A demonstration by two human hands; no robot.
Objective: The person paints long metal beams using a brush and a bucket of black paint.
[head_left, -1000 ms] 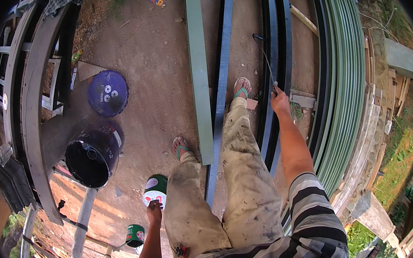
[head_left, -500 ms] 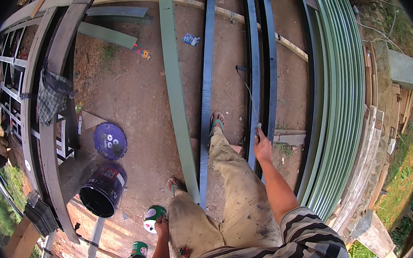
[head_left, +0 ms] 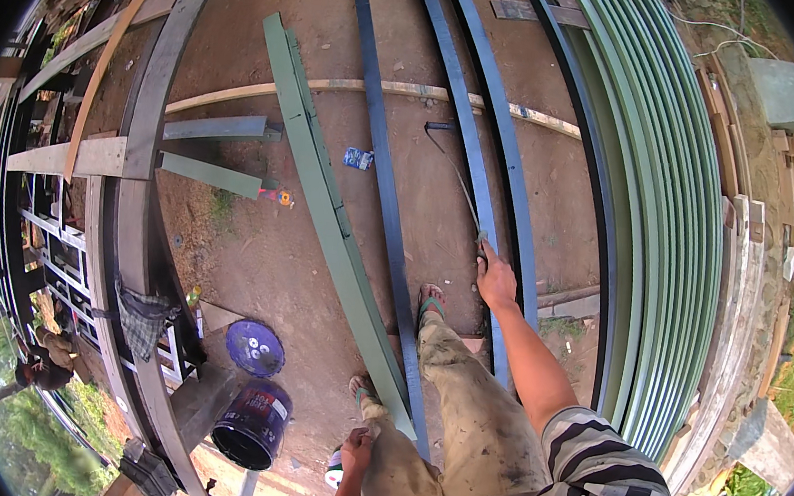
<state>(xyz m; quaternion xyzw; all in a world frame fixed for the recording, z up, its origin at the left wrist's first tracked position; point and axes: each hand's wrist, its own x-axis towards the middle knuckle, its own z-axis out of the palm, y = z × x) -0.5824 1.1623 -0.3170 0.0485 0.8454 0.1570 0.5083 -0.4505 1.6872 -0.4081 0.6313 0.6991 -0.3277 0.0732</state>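
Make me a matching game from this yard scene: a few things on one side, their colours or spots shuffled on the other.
Things:
1. Paint bucket
2. Round lid
3. Long-handled tool
4. Small can

Descriptions:
A. held in the right hand
B. purple, flat on the ground
C. at the left hand
D. black, open, beside the lid

Pairs: 1-D, 2-B, 3-A, 4-C

bare dirt ground (head_left: 252, 263), daylight, green grass (head_left: 737, 491) at edge.
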